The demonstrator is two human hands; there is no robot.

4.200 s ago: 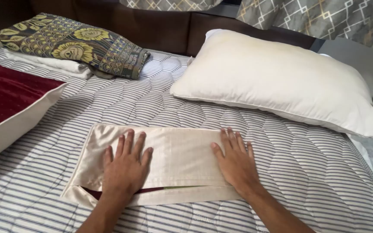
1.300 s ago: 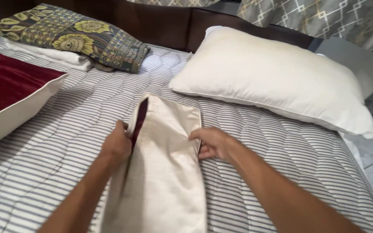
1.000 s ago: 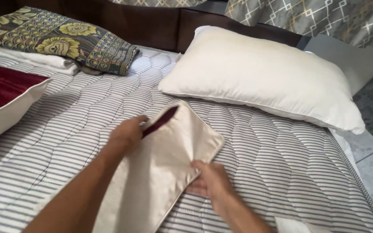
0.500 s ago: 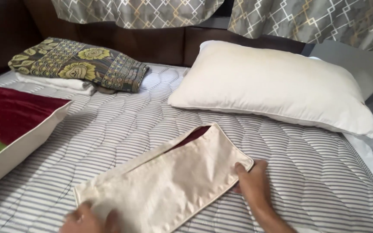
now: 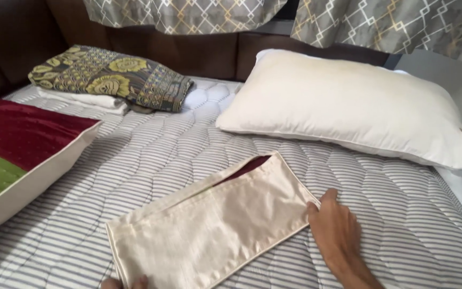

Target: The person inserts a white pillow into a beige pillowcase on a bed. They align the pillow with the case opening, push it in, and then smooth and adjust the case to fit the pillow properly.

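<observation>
A cream satin pillow cover (image 5: 215, 227) with a dark red lining showing at its opening lies flat and slanted on the striped quilted mattress (image 5: 151, 155). My right hand (image 5: 338, 233) rests on the mattress with its fingers at the cover's right corner, pinching or touching the edge. Only the fingertips of my left hand (image 5: 124, 282) show at the bottom edge of the view, at the cover's near-left corner.
A bare white pillow (image 5: 348, 109) lies at the back right. A red and green cushion (image 5: 17, 155) sits at the left. Folded patterned cloth (image 5: 113, 77) on white linen lies at the back left, against a dark headboard (image 5: 199, 51) under grey curtains.
The cover was folded narrow and turned under both hands; now it lies spread flat and slanted, with my hands moved out to its two ends. The view has lifted toward the headboard.
</observation>
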